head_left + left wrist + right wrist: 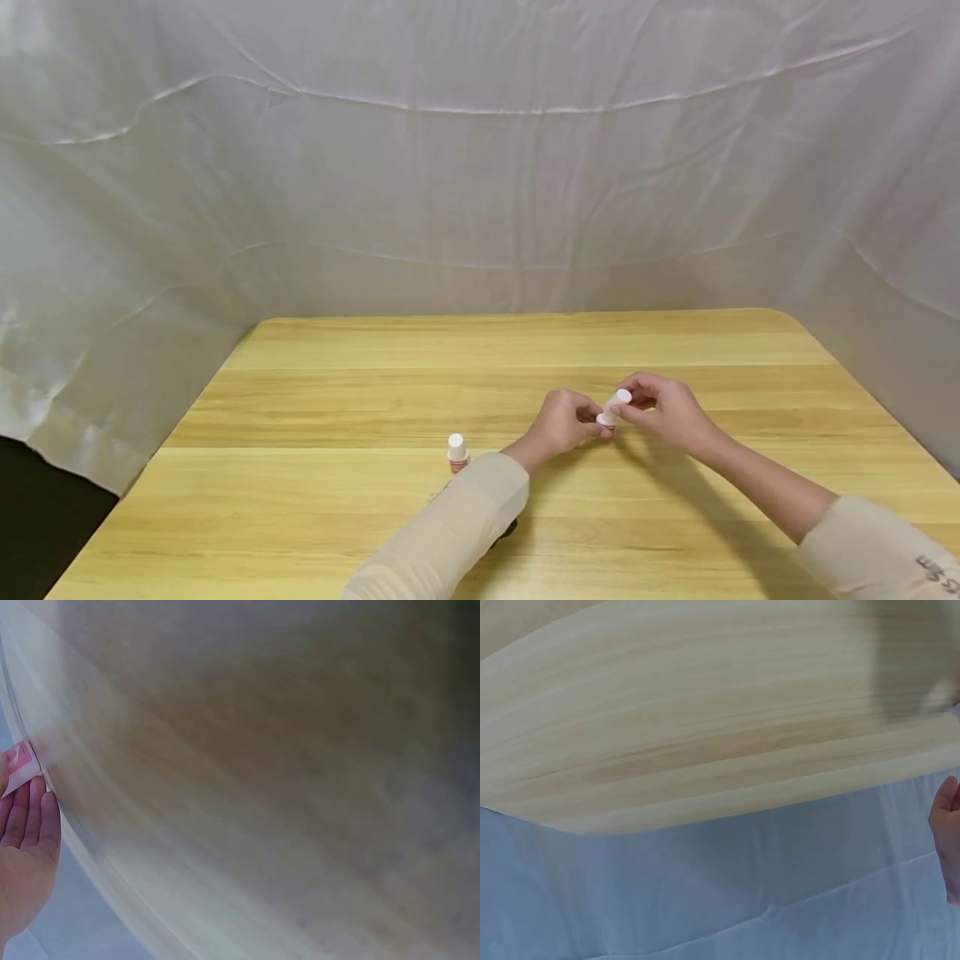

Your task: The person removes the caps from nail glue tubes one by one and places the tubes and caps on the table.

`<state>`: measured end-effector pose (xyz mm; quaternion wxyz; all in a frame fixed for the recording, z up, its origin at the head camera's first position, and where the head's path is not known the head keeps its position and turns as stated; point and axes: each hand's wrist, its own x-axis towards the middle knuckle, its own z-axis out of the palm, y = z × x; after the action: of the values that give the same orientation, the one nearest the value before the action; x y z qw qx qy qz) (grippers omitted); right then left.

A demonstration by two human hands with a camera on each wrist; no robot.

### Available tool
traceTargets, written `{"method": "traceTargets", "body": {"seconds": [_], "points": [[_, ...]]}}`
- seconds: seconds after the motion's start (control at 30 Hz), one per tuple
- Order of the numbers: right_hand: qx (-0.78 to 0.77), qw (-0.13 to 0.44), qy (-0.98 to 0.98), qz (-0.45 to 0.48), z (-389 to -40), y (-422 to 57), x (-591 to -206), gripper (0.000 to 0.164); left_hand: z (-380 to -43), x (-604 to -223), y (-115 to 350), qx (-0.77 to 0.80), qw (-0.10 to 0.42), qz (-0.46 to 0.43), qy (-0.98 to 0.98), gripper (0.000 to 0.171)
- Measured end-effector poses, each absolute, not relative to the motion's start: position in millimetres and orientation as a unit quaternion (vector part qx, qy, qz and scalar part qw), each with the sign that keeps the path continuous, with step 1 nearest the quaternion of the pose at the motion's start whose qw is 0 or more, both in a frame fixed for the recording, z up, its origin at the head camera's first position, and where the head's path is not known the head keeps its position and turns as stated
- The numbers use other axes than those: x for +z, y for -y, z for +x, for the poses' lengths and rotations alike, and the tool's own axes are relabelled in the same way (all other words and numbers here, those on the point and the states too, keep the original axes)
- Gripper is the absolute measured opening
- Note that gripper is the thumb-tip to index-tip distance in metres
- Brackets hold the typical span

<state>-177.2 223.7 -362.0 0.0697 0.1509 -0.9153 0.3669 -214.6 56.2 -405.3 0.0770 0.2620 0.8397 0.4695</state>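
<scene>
A small bottle with a white shoulder (606, 420) and a tall white cap (620, 399) is between my two hands, right of the table's middle. My left hand (561, 423) grips the bottle low down from the left; its fingers cover most of the body. From the right, my right hand (671, 412) pinches the tilted cap between thumb and fingers. In the left wrist view, a pink and white label (21, 765) shows beside the left fingers. Only part of the right hand (949, 840) appears at the edge of the right wrist view.
A second small bottle (457, 455) with a white cap and reddish label stands upright just left of my left sleeve (457, 529), which partly hides it. A dark object (507, 531) peeks out beneath that sleeve. Pale cloth (480, 183) hangs behind the wooden table (337, 408).
</scene>
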Motion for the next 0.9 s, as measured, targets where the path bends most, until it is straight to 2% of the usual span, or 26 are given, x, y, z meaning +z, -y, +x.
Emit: {"method": "traceTargets", "body": {"seconds": [0.37, 0.9], "points": [[0.348, 0.060, 0.920, 0.169, -175, -226, -354, 0.014, -214, -405, -56, 0.469, 0.073, 0.273, -0.837, 0.015], [0.303, 0.023, 0.933, 0.191, -176, -230, -345, 0.016, -214, -403, -54, 0.478, 0.092, 0.263, -0.833, 0.014]]}}
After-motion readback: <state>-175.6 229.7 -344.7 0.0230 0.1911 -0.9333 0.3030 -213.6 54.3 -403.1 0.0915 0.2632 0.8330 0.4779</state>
